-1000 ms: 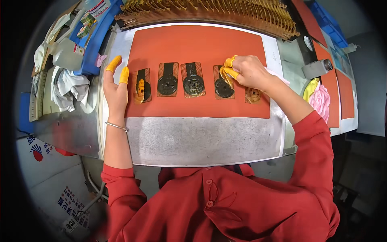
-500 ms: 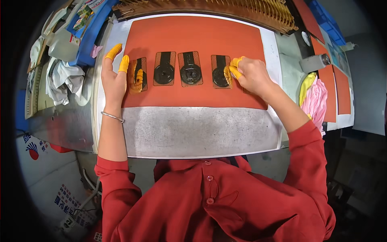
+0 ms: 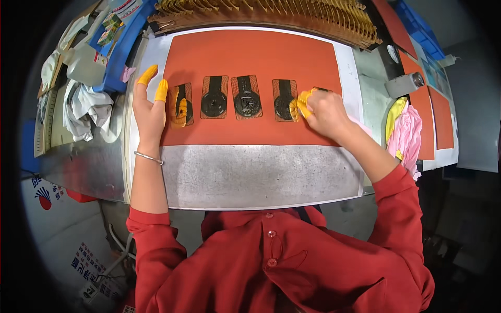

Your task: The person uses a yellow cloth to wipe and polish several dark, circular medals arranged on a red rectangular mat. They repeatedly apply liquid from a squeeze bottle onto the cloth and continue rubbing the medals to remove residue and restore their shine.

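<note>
My left hand (image 3: 148, 115) is open at the left edge of an orange-red sheet (image 3: 250, 57), its thumb and a finger in yellow finger cots, spread apart. Beside it lies a flat card (image 3: 182, 104) with a dark disc and an amber patch. Further right, two similar cards, a left one (image 3: 214, 98) and a right one (image 3: 247, 98), each carry a black disc and stripe over a mesh pattern. My right hand (image 3: 323, 112), also in yellow finger cots, pinches a thin amber piece (image 3: 294, 110) at the right edge of another card (image 3: 282, 99). Its fingers hide part of that edge.
A rack of brown curved strips (image 3: 271, 21) spans the back. To the left stand a blue tray (image 3: 117, 62), a translucent bottle (image 3: 86, 65) and a white cloth (image 3: 86, 109). A grey bottle (image 3: 404, 84) and a pink cloth (image 3: 407, 128) are at right.
The whole scene has shifted slightly downward in view. My right hand keeps its pinch by the same card, and a dark edge now shows behind its knuckles. My left hand stays open.
</note>
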Demonstrator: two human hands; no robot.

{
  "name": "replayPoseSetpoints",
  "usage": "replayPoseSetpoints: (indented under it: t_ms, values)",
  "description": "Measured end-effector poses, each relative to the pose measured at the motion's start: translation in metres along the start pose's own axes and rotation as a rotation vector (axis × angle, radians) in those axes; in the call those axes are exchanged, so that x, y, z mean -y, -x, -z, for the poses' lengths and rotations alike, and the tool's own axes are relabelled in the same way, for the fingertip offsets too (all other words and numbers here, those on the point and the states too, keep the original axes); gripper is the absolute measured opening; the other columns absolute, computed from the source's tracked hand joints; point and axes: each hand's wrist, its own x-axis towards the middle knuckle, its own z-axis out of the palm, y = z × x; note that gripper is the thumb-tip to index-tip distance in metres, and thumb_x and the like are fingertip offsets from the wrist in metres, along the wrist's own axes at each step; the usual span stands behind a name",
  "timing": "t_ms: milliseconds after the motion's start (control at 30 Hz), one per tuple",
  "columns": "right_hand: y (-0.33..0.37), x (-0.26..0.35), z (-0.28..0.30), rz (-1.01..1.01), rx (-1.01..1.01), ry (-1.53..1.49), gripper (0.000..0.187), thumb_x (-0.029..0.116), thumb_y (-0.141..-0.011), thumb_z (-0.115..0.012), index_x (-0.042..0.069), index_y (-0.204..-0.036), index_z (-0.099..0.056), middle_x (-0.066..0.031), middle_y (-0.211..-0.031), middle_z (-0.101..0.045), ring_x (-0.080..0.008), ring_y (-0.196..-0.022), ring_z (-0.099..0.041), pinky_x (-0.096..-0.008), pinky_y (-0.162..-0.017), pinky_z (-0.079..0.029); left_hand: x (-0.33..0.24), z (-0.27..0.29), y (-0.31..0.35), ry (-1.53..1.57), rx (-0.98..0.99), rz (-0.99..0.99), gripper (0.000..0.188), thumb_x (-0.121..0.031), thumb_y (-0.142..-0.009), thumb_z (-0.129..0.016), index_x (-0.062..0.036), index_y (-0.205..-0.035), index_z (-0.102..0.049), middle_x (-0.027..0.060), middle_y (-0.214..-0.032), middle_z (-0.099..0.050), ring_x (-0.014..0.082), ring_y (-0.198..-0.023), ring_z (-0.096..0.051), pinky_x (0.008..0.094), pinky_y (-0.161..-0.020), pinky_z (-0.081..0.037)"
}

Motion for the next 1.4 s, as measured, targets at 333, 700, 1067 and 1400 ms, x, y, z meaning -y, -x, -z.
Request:
replayPoseSetpoints:
  t_ms: [333, 700, 1067, 1400]
  values:
    - [0.005, 0.008, 0.005, -0.025, -0.006, 0.019, 0.008, 0.010, -0.074, -0.061, 0.004, -0.070, -0.057, -0.0138, -0.068, -0.058, -0.0334, -0.063, -0.059, -0.0446, -0.054, -0.045, -0.007, -0.001, -0.002, 0.002, 0.031, -0.012, 0.033, -0.006, -0.085, -0.060, -0.0001, -0.118, -0.056, 0.0120, -0.118, -0.055, 0.0245, -0.114, -0.050, 0.0314, -0.099, -0.035]
    - [0.009, 0.005, 0.022, -0.086, 0.014, -0.128, 0.008, 0.011, -0.077, -0.061, 0.004, -0.077, -0.062, -0.0134, -0.072, -0.061, -0.0328, -0.066, -0.059, -0.0428, -0.058, -0.047, -0.007, -0.002, 0.000, -0.022, 0.050, 0.001, 0.032, -0.008, -0.086, -0.060, -0.0012, -0.118, -0.056, 0.0103, -0.118, -0.057, 0.0223, -0.114, -0.050, 0.0303, -0.098, -0.035]
    - [0.015, 0.010, -0.003, -0.156, -0.090, -0.088, 0.008, 0.011, -0.078, -0.062, 0.003, -0.078, -0.063, -0.0140, -0.068, -0.060, -0.0321, -0.061, -0.058, -0.0388, -0.054, -0.047, -0.005, -0.001, 0.001, -0.018, 0.021, -0.020, 0.031, -0.009, -0.086, -0.061, -0.0012, -0.115, -0.058, 0.0117, -0.116, -0.058, 0.0246, -0.112, -0.053, 0.0309, -0.097, -0.037]
    - [0.018, 0.016, -0.006, -0.073, -0.054, 0.001, 0.008, 0.012, -0.076, -0.065, 0.004, -0.076, -0.062, -0.0143, -0.065, -0.058, -0.0328, -0.059, -0.057, -0.0404, -0.053, -0.047, -0.009, 0.003, 0.003, -0.020, -0.003, 0.011, 0.031, -0.007, -0.085, -0.061, -0.0010, -0.115, -0.057, 0.0116, -0.116, -0.057, 0.0246, -0.112, -0.052, 0.0312, -0.097, -0.037]
